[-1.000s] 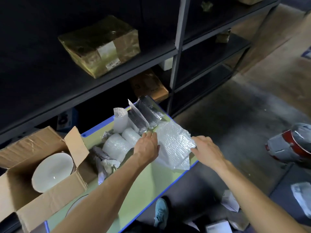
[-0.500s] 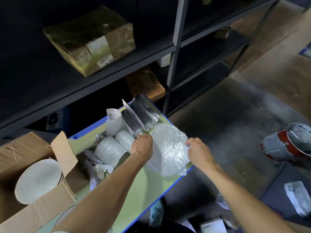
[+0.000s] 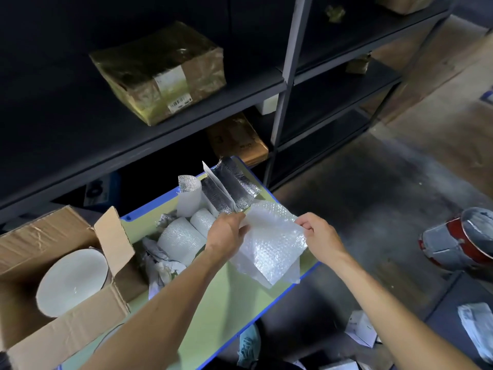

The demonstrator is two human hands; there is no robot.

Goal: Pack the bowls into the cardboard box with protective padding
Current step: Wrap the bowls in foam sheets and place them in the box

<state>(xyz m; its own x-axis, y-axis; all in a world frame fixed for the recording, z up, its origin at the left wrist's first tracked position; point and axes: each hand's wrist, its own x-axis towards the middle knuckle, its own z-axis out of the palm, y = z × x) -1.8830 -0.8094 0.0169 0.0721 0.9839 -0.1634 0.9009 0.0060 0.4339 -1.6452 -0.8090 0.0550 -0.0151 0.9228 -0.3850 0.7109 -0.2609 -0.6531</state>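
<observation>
Bubble wrap (image 3: 272,244): centre frame, now raised off the worktop (image 3: 213,303) where it lay a moment ago, so the padding is free to go to the box.
Axis: it hangs from its top edge toward lower right, loose corner pointing down.
Fingers: my left hand (image 3: 226,233) and right hand (image 3: 320,236) each pinch a top corner.
Bowl (image 3: 72,281): in the cardboard box (image 3: 66,332), lower left.

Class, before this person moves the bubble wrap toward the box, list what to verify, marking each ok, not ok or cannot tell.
1. The left hand and right hand both pinch the bubble wrap sheet: ok.
2. Sheet clear of the table: cannot tell.
3. The cardboard box is open: ok.
4. A bowl sits inside it: ok.
5. Padding covers that bowl: not ok, it is bare.
</observation>
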